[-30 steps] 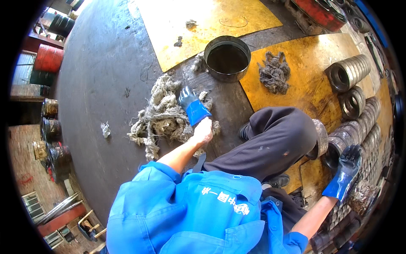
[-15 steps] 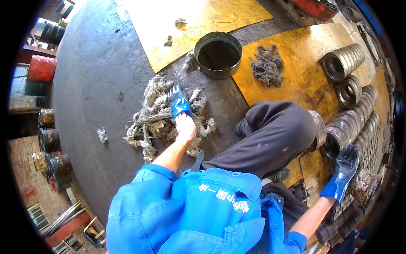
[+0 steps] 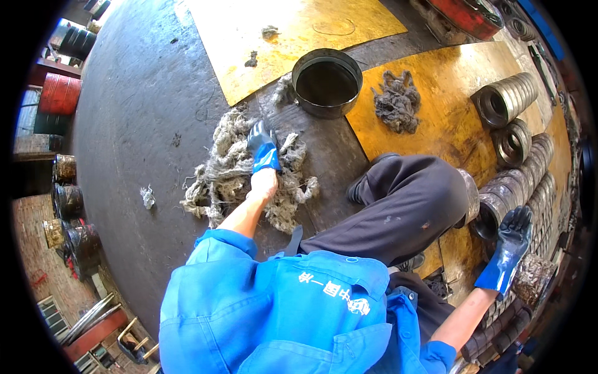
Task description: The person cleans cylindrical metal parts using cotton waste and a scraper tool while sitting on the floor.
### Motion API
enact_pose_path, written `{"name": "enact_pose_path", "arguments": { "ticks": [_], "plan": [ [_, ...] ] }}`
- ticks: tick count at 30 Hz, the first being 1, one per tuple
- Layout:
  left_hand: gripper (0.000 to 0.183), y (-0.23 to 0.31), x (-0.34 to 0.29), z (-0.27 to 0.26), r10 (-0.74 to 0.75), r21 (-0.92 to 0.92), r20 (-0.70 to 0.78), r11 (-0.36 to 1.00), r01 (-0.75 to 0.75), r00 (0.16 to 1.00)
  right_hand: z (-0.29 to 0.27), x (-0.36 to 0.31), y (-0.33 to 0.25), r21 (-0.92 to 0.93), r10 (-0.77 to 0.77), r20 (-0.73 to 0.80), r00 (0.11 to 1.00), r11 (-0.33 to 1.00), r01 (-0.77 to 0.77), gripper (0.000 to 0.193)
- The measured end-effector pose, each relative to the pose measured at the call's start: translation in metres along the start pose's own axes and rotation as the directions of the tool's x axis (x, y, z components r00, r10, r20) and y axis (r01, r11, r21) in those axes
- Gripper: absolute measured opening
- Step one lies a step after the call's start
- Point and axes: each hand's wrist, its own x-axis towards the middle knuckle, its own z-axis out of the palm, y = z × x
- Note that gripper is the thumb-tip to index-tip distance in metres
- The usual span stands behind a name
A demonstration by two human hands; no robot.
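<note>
My left hand [image 3: 263, 148], in a dark glove with a blue cuff, rests on a loose heap of grey-white cotton waste [image 3: 225, 167] on the dark floor. Its fingers stretch forward over the strands and grip none that I can see. My right hand [image 3: 513, 242] wears a matching glove. It is held out at the right with its fingers extended and nothing in them. Close by are rows of metal rings [image 3: 496, 201], laid on their sides in stacks. Beyond the heap stands a round black pan [image 3: 327, 111] holding dark liquid.
A darker grey wad of cotton waste [image 3: 398, 103] lies on a yellow sheet [image 3: 451, 68], right of the pan. Another yellow sheet [image 3: 249, 34] bears small scraps. My bent knee [image 3: 439, 184] rises between my hands. Drums [image 3: 60, 93] line the left side.
The view has shifted slightly. My left hand stays on the heap, with its forearm angled a little further left. My right hand remains extended beside the rings.
</note>
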Motion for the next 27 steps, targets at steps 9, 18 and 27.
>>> {"name": "enact_pose_path", "arguments": {
  "ticks": [9, 18, 27],
  "plan": [
    [0.034, -0.051, 0.069, 0.018, 0.078, 0.107, -0.053, 0.992, -0.072, 0.996, 0.029, 0.031, 0.012, -0.002, 0.016, 0.067, 0.998, 1.0, -0.016, 0.044],
    [0.019, -0.083, 0.04, -0.101, -0.447, -0.922, -0.385, 0.153, -0.355, 0.808, 0.17, 0.153, 0.066, 0.027, 0.077, 0.378, 0.923, 0.995, -0.094, 0.042],
    [0.046, -0.037, -0.129, -0.31, -0.133, -0.075, -0.683, -0.965, -0.25, 0.718, 0.344, 0.229, 0.229, 0.13, 0.14, 0.546, 0.826, 0.96, -0.248, 0.048]
  ]
}}
